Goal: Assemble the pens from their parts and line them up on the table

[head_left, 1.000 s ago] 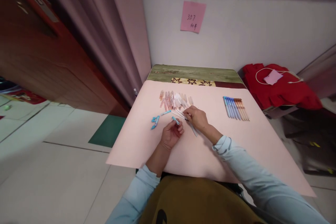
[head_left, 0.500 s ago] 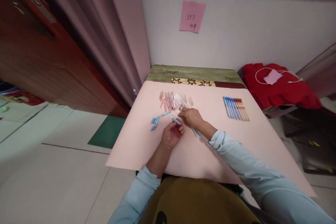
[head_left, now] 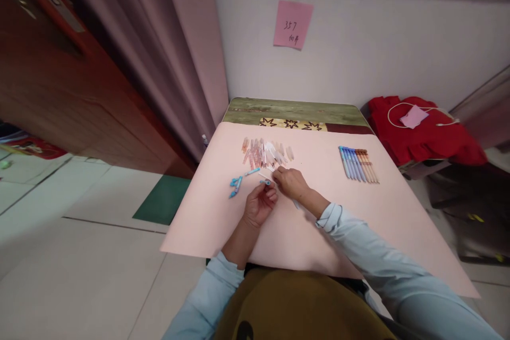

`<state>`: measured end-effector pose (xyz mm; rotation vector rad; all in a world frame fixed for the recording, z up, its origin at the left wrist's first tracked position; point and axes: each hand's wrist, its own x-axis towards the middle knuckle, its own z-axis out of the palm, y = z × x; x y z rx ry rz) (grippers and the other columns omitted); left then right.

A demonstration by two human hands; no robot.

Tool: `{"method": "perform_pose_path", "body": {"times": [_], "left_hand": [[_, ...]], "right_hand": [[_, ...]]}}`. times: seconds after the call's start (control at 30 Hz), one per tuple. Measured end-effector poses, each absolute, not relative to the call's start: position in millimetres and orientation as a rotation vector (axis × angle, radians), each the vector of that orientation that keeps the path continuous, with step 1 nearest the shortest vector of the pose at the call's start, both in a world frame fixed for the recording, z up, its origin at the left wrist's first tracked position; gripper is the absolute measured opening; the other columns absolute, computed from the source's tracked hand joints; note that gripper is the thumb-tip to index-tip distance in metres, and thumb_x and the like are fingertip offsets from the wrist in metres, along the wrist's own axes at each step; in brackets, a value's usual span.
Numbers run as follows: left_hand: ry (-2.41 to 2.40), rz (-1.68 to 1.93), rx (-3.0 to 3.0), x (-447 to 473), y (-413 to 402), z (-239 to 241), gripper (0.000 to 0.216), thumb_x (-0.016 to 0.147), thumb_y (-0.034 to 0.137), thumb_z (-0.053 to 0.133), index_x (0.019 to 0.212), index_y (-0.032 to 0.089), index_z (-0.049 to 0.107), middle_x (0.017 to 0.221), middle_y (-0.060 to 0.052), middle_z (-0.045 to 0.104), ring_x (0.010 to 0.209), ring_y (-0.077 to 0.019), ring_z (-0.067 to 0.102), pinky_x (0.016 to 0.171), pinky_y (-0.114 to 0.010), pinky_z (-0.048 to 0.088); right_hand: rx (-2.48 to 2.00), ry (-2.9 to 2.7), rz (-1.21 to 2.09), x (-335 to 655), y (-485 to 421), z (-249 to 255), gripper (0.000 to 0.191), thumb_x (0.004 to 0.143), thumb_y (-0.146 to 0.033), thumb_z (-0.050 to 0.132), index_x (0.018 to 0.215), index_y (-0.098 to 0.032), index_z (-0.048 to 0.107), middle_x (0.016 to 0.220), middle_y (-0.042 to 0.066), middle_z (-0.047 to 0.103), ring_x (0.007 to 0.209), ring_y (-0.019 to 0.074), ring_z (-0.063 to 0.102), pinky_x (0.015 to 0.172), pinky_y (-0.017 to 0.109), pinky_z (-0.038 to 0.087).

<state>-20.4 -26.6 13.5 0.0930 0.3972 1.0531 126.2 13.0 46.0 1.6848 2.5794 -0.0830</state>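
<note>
My left hand point(head_left: 260, 206), palm turned up, pinches a short light-blue pen barrel piece point(head_left: 265, 182) between thumb and fingers. Close beside it, my right hand point(head_left: 292, 183) has its fingers pressed together at the near end of the white pen refills point(head_left: 271, 151); what lies in that pinch is too small to make out. A thin white stick point(head_left: 263, 176) shows just above the blue piece. Several blue pen parts point(head_left: 236, 186) lie left of my hands. Under my right palm a pale blue piece point(head_left: 296, 204) is partly hidden.
Brownish clear pen barrels point(head_left: 253, 153) lie in a heap beyond my hands. Finished-looking blue and brown pens point(head_left: 358, 164) form a row at the right. Pink paper point(head_left: 207, 212) covers the table. A red cloth point(head_left: 422, 135) with a white cable sits beyond its right edge.
The blue piece in my left hand has turned so its end faces more toward me. My right hand has shifted slightly downward, covering more of the pale blue piece beneath it.
</note>
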Motion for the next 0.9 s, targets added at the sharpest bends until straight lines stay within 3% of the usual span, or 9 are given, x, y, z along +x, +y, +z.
{"method": "perform_pose_path", "body": {"times": [0.4, 0.6, 0.73, 0.9], "left_hand": [[0.394, 1.002, 0.116, -18.2, -27.9, 11.2, 0.008, 0.08, 0.016, 0.064, 0.085, 0.01, 0.064, 0.078, -0.005, 0.058, 0.057, -0.0062, 0.042, 0.052, -0.021, 0.036], [0.367, 1.016, 0.13, -18.5, -27.5, 9.8, 0.008, 0.079, 0.016, 0.066, 0.085, 0.011, 0.064, 0.078, -0.004, 0.059, 0.058, -0.0063, 0.044, 0.053, -0.02, 0.037], [0.372, 1.024, 0.15, -18.1, -27.6, 8.6, 0.008, 0.079, 0.017, 0.067, 0.085, 0.012, 0.064, 0.08, -0.004, 0.06, 0.059, -0.0068, 0.046, 0.054, -0.021, 0.039], [0.408, 1.04, 0.179, -15.9, -27.3, 6.3, 0.01, 0.079, 0.018, 0.069, 0.086, 0.012, 0.066, 0.082, -0.006, 0.064, 0.06, -0.0075, 0.049, 0.055, -0.022, 0.041]], "right_hand": [[1.641, 2.529, -0.118, 121.6, 11.7, 48.3, 0.024, 0.098, -0.026, 0.041, 0.111, -0.016, 0.057, 0.109, 0.014, 0.063, 0.088, 0.0243, 0.064, 0.072, 0.031, 0.044], [2.012, 2.673, -0.235, 135.6, 3.7, 48.9, 0.031, 0.09, -0.021, 0.052, 0.12, -0.022, 0.058, 0.116, 0.009, 0.061, 0.092, 0.0213, 0.062, 0.077, 0.029, 0.045], [2.503, 2.806, -0.657, 152.4, -4.8, 44.8, 0.025, 0.093, -0.022, 0.043, 0.1, -0.02, 0.066, 0.1, 0.007, 0.065, 0.087, 0.0182, 0.063, 0.081, 0.029, 0.047], [2.761, 2.543, -1.799, 152.2, -26.8, 45.6, 0.026, 0.087, -0.038, 0.055, 0.097, -0.017, 0.065, 0.064, -0.001, 0.062, 0.061, 0.0154, 0.06, 0.064, 0.027, 0.049]]}}
